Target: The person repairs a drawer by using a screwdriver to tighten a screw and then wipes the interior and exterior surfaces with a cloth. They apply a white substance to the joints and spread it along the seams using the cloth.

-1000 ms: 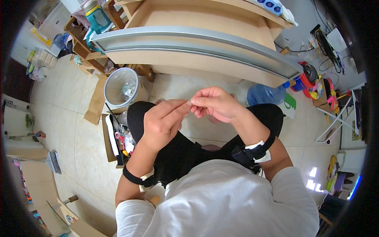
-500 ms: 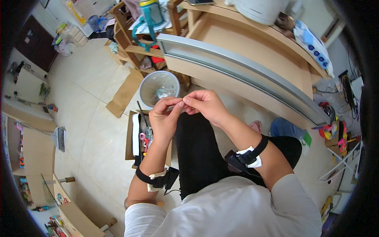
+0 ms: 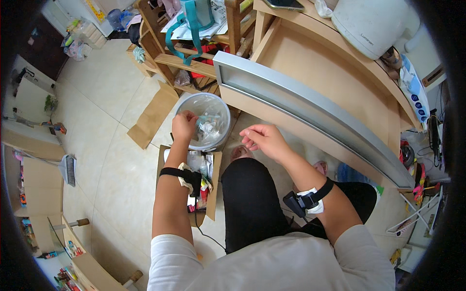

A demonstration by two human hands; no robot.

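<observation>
My left hand point(image 3: 184, 126) reaches over the near left rim of a round waste bin point(image 3: 228, 132). Its fingers are pinched together, and whatever they may hold is too small or hidden to make out. Crumpled clear and white plastic wrappers point(image 3: 209, 127) lie inside the bin, close to those fingertips. My right hand point(image 3: 266, 141) hovers to the right of the bin, above my knee, touching nothing. Its fingers are loosely bent and slightly apart, with nothing visible in them.
An open cardboard box point(image 3: 212, 189) of small items stands under my left forearm. Flattened brown cardboard point(image 3: 153, 115) lies left of the bin. A pulled-out drawer point(image 3: 310, 106) juts across on the right, below a white kettle point(image 3: 367, 26). A wooden chair point(image 3: 170, 65) stands behind the bin.
My hands, together at the fingertips before, have parted. The left moved left to over the bin; the right moved right and lower. The view has shifted, showing more of the drawer.
</observation>
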